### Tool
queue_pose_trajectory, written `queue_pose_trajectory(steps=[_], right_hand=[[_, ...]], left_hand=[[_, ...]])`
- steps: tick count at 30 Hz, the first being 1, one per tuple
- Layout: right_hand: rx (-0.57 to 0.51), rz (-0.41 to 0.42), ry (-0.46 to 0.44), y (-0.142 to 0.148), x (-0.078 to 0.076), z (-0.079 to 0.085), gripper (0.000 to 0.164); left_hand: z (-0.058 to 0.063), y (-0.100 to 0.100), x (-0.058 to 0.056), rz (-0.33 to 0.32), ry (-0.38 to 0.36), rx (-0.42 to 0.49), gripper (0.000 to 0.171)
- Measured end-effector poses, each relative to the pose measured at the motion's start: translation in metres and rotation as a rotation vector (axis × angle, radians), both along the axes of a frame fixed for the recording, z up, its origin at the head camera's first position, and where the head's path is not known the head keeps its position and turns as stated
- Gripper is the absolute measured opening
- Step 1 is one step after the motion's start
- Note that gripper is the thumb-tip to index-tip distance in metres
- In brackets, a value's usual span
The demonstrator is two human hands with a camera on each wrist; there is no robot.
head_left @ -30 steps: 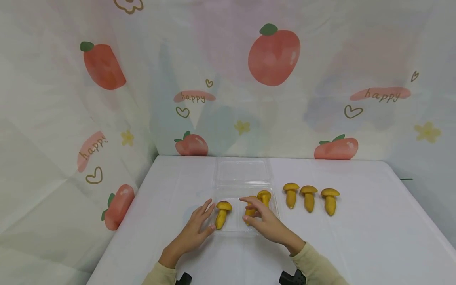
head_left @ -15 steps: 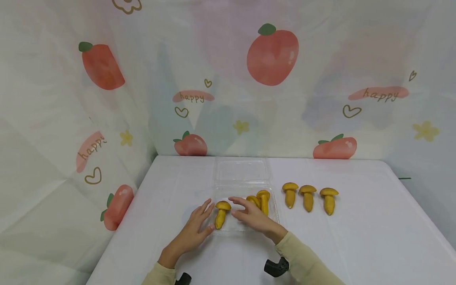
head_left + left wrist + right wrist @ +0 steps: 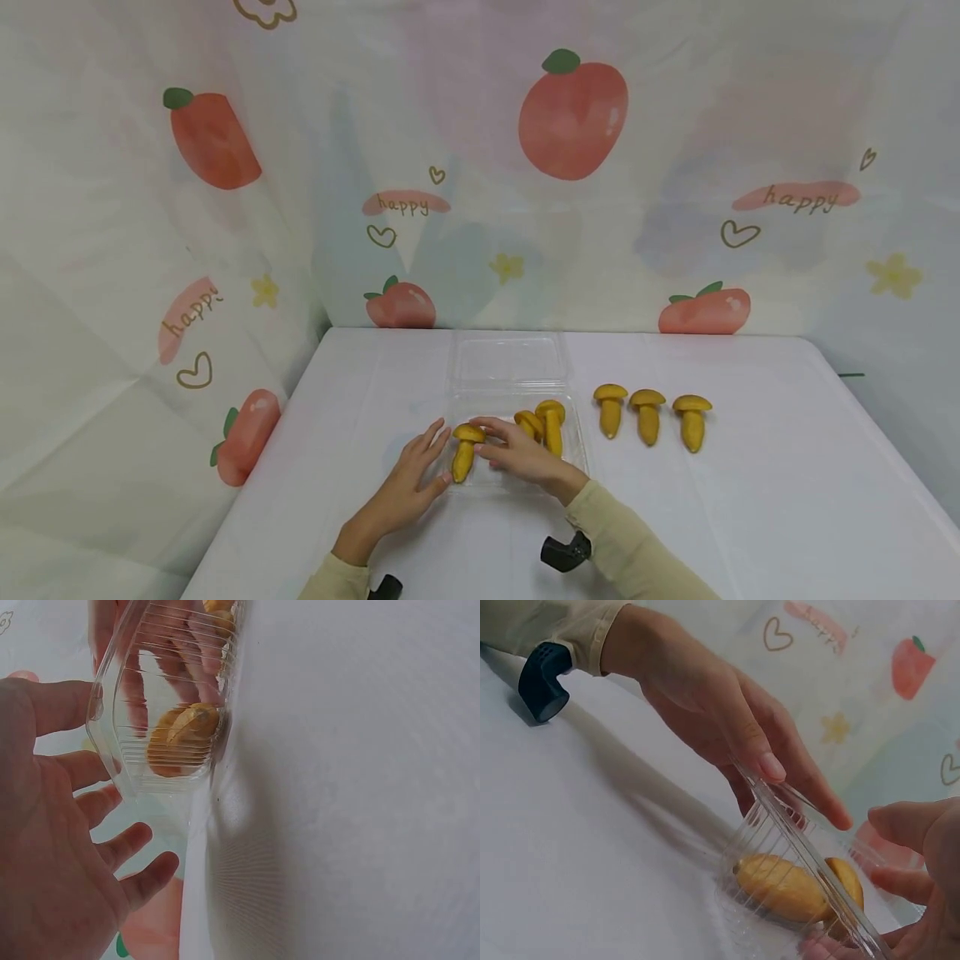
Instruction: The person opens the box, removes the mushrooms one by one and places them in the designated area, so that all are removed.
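Observation:
A yellow mushroom with a rounded cap lies at the left side of a clear plastic clamshell box. My left hand is at the box's left edge, its thumb touching the rim and its fingers spread. My right hand reaches over the box from the right, with fingertips right at this mushroom's cap and stem. In the right wrist view its fingers are loosely spread around the cap end, and the stem shows through the ribbed wall. Two more mushrooms lie in the box's right half, partly behind my right hand.
The box's hinged lid lies folded back on the white table. Three more mushrooms stand in a row to the right of the box. A fruit-printed cloth hangs behind the table and along its left side.
My right hand has moved left across the box, from the two right-hand mushrooms to the left one. My left hand and the mushrooms have stayed in place.

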State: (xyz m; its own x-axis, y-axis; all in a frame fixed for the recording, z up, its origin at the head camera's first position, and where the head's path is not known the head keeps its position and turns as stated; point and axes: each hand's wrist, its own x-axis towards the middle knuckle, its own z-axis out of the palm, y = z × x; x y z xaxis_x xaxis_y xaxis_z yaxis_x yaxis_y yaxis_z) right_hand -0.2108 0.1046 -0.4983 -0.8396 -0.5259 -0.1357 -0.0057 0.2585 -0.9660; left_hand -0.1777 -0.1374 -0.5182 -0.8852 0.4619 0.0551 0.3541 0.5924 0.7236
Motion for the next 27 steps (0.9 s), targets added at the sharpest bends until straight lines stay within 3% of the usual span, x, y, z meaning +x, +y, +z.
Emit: queue_pose_trajectory(steps=[10,19,27], right_hand=[[-0.091,-0.071,-0.048,0.000,-0.001,0.001,0.054],[-0.051,-0.139,-0.017,-0.009,-0.001,0.000,0.055],[-0.016,-0.090,0.050,-0.014,0.000,0.002,0.060]], left_hand=[[-0.002,0.001,-0.002,0.001,0.008,0.007,0.065],[-0.002,-0.001,-0.002,-0.005,0.006,0.011,0.066],[-0.003,-0.001,-0.002,-0.001,0.013,-0.010,0.067]])
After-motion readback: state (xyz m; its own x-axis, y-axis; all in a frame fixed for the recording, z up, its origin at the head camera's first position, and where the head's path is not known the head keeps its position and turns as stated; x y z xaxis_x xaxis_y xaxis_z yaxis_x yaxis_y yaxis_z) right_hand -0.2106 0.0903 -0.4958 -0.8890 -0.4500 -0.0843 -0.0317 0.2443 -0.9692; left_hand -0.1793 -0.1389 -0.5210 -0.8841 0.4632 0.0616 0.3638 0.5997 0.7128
